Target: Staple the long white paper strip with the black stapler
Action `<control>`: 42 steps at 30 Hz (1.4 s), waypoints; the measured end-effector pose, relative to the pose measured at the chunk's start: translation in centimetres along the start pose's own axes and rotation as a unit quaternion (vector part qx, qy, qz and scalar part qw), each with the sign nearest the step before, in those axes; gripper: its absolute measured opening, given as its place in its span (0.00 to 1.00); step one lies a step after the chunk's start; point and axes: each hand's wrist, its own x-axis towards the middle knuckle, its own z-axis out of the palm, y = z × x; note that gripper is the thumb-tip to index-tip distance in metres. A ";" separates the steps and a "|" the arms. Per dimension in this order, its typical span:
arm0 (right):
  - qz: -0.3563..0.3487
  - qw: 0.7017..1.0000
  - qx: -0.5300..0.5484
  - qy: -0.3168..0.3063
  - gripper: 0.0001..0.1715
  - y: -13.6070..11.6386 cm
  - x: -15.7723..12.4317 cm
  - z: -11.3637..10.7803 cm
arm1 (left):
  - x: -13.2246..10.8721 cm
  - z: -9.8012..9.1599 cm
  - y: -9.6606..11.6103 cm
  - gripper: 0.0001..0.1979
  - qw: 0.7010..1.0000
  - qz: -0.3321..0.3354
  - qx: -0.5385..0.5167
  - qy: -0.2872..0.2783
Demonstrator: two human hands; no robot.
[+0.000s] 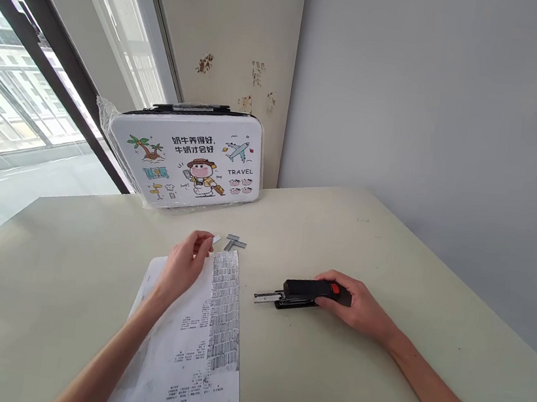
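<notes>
Around the rear of a black stapler (306, 290) with a red button, my right hand (347, 300) is closed. The stapler's metal staple tray sticks out of its front, toward the left. My left hand (189, 258) is pinched above the top of a printed sheet (183, 361), with a small pale piece (216, 239) at its fingertips. Just right of those fingers, several grey staple strips (234, 243) lie on the table. A dense band of dark marks runs down the sheet's right part.
A white cartoon-printed case (185, 160) in clear plastic stands at the back of the pale table (333, 236). Behind it is a stained panel (241, 32). A grey wall (434, 104) borders the right side, and a window (18, 76) the left.
</notes>
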 end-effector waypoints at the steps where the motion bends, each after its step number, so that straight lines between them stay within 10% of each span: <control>1: 0.001 1.000 -0.001 -0.002 0.19 0.1 0.0 0.0 | -0.7 0.1 0.5 0.19 0.999 -0.003 -0.041 -0.009; 9: 0.005 1.000 0.003 -0.010 0.19 0.0 0.0 0.1 | -5.5 1.9 5.0 0.14 0.979 0.018 -0.148 -0.140; 18: 0.006 1.000 0.005 -0.010 0.20 -0.2 -0.1 0.0 | -6.8 3.4 5.4 0.12 0.972 0.208 0.009 -0.112; 42: -0.002 1.000 -0.018 -0.001 0.20 -0.2 -0.1 -0.1 | -6.9 4.2 5.2 0.12 0.971 0.214 0.038 -0.098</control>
